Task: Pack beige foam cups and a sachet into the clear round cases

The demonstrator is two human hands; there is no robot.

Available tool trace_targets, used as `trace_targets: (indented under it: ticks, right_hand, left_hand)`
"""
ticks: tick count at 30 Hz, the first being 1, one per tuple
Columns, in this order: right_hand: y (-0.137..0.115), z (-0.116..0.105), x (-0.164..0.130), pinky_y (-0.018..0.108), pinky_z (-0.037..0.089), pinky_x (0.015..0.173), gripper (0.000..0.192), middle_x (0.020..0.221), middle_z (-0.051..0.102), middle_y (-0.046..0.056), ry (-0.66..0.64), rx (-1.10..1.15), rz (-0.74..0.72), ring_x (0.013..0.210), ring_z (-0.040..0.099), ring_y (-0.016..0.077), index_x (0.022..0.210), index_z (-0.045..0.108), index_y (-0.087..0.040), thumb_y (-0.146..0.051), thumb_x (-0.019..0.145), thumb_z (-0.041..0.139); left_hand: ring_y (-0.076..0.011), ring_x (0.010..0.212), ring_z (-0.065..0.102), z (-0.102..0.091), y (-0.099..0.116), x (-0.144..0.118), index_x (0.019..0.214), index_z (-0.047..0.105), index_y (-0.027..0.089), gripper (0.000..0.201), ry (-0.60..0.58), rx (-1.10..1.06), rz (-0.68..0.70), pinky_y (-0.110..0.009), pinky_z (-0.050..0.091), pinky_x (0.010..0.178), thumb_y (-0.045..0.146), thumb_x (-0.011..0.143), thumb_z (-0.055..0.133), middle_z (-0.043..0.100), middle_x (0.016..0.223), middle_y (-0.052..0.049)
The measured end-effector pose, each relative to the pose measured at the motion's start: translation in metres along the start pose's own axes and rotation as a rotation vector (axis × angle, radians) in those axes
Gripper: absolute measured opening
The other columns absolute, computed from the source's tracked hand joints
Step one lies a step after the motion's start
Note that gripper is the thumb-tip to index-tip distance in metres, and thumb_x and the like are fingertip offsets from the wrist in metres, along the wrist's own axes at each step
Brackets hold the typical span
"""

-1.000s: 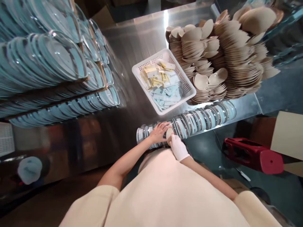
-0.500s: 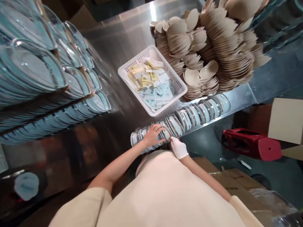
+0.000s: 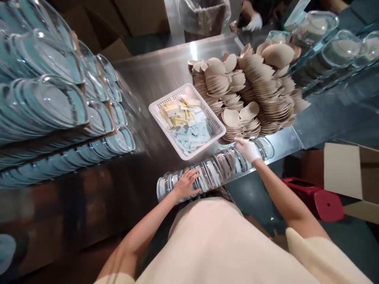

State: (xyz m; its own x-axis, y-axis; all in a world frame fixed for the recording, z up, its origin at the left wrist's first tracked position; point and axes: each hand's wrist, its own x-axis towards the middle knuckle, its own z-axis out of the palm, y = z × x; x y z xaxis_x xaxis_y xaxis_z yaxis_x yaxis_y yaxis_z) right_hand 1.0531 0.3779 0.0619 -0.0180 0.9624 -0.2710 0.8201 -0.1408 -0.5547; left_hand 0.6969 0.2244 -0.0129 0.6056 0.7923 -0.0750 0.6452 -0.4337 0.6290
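My bare left hand rests with fingers spread on the left part of a row of clear round lidded containers lying along the near edge of the steel table. My white-gloved right hand is stretched out over the right end of that row, its fingertips at the near edge of a big pile of beige cup-shaped pads. I see nothing held in either hand.
A white perforated basket of yellow and pale blue sachets sits between the row and the pile. Stacked clear lids fill racks at left. More clear containers at right. Red stool, cardboard box, another person's gloved hand.
My right hand left the spot beside my left hand and moved right and away, to the pad pile. My left hand stayed on the row. The view shifted up.
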Motion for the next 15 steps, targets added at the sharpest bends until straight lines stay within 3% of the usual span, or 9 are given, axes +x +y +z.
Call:
trace_targets:
  ticks: [1,2,4,6,8,10,13,15]
  right_hand:
    - [-0.004,-0.010,0.040,0.038,0.044,0.117,0.043,0.141,0.070,0.012,0.094,-0.076,0.038,0.131,0.065,0.0247,0.139,0.069,-0.016,-0.029,0.102,0.051]
    - [-0.011,-0.014,0.077,0.041,0.044,0.117,0.046,0.142,0.068,0.017,0.096,-0.150,0.090,0.133,0.063,0.0274,0.142,0.066,-0.014,-0.033,0.102,0.053]
    - [-0.030,-0.011,0.134,0.046,0.045,0.114,0.052,0.141,0.066,0.025,0.002,-0.233,0.179,0.134,0.062,0.0338,0.137,0.067,-0.008,-0.040,0.097,0.063]
    - [-0.047,0.001,0.164,0.047,0.046,0.110,0.050,0.133,0.068,0.031,-0.078,-0.225,0.234,0.129,0.064,0.0363,0.123,0.072,-0.002,-0.040,0.091,0.070]
    - [-0.053,0.011,0.172,0.041,0.047,0.105,0.046,0.126,0.071,0.032,-0.076,-0.167,0.244,0.123,0.067,0.0324,0.114,0.075,0.000,-0.040,0.091,0.069]
    - [-0.049,0.012,0.170,0.036,0.049,0.099,0.048,0.121,0.073,0.029,-0.050,-0.132,0.229,0.116,0.070,0.0276,0.114,0.074,0.000,-0.042,0.093,0.064]
    - [-0.030,-0.005,0.159,0.033,0.050,0.091,0.055,0.115,0.075,0.024,0.041,0.086,0.212,0.107,0.072,0.0259,0.119,0.072,0.003,-0.044,0.092,0.061]
    - [-0.013,-0.022,0.144,0.033,0.053,0.087,0.057,0.114,0.076,0.022,0.129,0.275,0.208,0.101,0.072,0.0252,0.123,0.069,0.004,-0.042,0.091,0.061]
  left_hand:
    - [-0.0354,0.142,0.053,-0.002,0.004,0.004,0.137,0.061,0.023,0.062,-0.018,0.012,-0.016,-0.061,0.033,0.126,0.043,0.081,0.080,0.059,0.150,-0.015]
    - [-0.0353,0.139,0.055,-0.004,0.009,0.009,0.136,0.062,0.024,0.063,-0.040,0.025,-0.027,-0.060,0.035,0.125,0.043,0.080,0.081,0.059,0.149,-0.015]
    - [-0.0344,0.131,0.061,-0.014,0.018,0.023,0.132,0.064,0.024,0.058,-0.054,0.046,-0.039,-0.056,0.044,0.119,0.047,0.082,0.081,0.062,0.146,-0.014]
    - [-0.0317,0.125,0.065,-0.028,0.022,0.046,0.127,0.068,0.026,0.045,0.022,0.059,-0.059,-0.049,0.051,0.111,0.050,0.090,0.074,0.065,0.140,-0.012]
    - [-0.0296,0.122,0.065,-0.044,0.017,0.079,0.125,0.069,0.026,0.033,0.167,0.083,-0.142,-0.045,0.052,0.106,0.046,0.099,0.062,0.069,0.133,-0.011]
    - [-0.0307,0.120,0.064,-0.058,0.004,0.118,0.125,0.070,0.024,0.030,0.267,0.132,-0.323,-0.045,0.051,0.106,0.036,0.101,0.057,0.071,0.125,-0.012]
    - [-0.0370,0.120,0.061,-0.069,-0.022,0.175,0.124,0.071,0.014,0.033,0.226,0.195,-0.574,-0.050,0.049,0.102,0.021,0.094,0.060,0.070,0.121,-0.020]
    - [-0.0384,0.124,0.059,-0.067,-0.035,0.201,0.123,0.073,0.012,0.034,0.176,0.188,-0.569,-0.051,0.048,0.104,0.015,0.091,0.061,0.068,0.124,-0.022]
